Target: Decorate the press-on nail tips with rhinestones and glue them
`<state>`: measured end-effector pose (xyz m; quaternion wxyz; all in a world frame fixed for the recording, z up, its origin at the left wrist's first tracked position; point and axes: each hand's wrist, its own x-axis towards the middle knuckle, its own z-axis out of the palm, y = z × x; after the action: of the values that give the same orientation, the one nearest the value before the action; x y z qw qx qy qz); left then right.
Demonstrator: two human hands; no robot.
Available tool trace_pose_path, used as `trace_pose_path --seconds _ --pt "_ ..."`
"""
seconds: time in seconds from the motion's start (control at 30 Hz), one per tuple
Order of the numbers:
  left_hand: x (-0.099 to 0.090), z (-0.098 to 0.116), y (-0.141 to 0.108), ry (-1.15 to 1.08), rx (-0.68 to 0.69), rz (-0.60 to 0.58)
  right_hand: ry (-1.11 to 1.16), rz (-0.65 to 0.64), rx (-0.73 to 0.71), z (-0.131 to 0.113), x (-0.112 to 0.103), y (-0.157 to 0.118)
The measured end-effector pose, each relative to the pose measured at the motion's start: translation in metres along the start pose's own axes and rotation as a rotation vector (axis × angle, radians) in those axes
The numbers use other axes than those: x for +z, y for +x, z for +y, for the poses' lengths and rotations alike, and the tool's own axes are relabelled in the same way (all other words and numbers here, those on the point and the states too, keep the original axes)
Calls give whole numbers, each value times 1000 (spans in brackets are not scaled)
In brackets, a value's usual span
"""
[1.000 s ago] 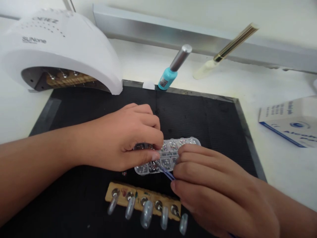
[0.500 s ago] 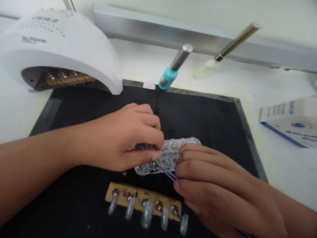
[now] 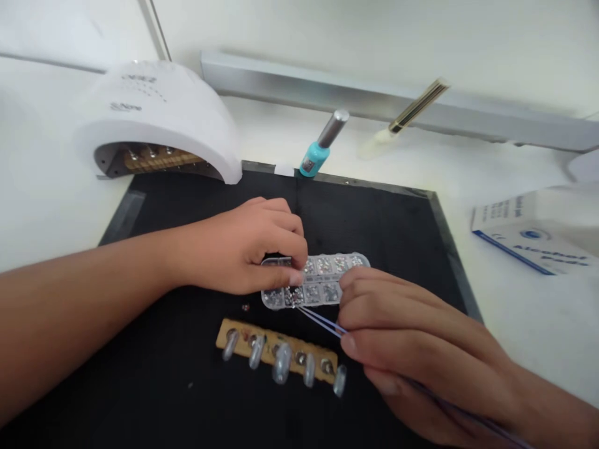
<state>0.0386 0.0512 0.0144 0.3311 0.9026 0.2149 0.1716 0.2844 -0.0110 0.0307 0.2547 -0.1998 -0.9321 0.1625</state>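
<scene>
A clear compartment case of rhinestones (image 3: pixel 327 276) lies on a black mat (image 3: pixel 374 212). My left hand (image 3: pixel 262 249) has its thumb and curled fingers closed on the left part of the case, hiding some compartments. In my right hand (image 3: pixel 416 343) is a pair of bluish tweezers (image 3: pixel 322 321). The tweezer tips are slightly apart at the case's front edge, below a compartment of dark and silvery stones; whether they hold a stone is too small to tell. In front lies a wooden holder (image 3: pixel 292 360) with several clear, glittery nail tips (image 3: pixel 281 363) on metal stands.
A white nail lamp (image 3: pixel 173 118) stands at the back left with another wooden holder (image 3: pixel 163 162) inside. A turquoise polish bottle (image 3: pixel 314 159) and a pale bottle with a gold cap (image 3: pixel 418 106) stand behind the mat. An alcohol pad box (image 3: pixel 528 240) is at right.
The tweezers have drawn back from inside the compartment to the case's front edge, and their prongs look further apart. My left hand stays on the case. The view has shifted.
</scene>
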Motion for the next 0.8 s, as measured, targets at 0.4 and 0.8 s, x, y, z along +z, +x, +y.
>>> trace_pose_path --seconds 0.4,0.8 --pt "-7 14 -15 -130 -211 290 -12 120 -157 -50 5 4" --pt "26 28 -66 103 -29 497 -238 97 -197 -45 19 8"
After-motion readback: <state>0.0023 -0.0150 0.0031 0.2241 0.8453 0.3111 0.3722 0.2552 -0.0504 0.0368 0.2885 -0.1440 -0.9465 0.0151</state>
